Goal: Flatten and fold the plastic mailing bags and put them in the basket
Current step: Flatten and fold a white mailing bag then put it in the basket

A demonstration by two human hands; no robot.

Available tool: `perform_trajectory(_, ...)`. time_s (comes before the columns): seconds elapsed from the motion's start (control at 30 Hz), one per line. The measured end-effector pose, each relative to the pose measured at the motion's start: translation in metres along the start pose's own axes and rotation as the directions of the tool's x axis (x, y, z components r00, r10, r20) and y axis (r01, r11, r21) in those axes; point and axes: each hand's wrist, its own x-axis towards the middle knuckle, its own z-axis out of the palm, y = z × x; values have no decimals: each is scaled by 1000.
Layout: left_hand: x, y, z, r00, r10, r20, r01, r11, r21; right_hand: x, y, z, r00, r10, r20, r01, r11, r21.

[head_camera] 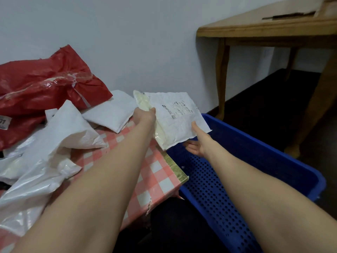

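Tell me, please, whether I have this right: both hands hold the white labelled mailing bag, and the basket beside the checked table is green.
Not quite: the basket is blue, not green, as the head view shows. The rest stands: the left hand and the right hand both hold the white labelled mailing bag, and the basket sits beside the checked table.

Worn on the head, the one camera looks forward and down, close over the basket (264, 152).
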Motion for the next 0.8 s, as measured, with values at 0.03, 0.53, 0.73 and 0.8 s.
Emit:
perform_trajectory(0.03,-1,-2,9,1000,4,11,-4,1000,4,2,2,-1,998,25,60,-27,999,36)
perform_trajectory(0.53,63,-40,98,971,-28,238,-112,825,554,107,31,-71,926,137,-351,-179,980,-89)
perform_trajectory(0.73,88,-56,121,938,-4,347,-252,679,690,165,78,-84,888,199,-416,-225,974,-14)
perform_trajectory(0.8,98,-63,127,922,16,387,-318,601,733,181,94,-87,865,257,-430,-275,961,20)
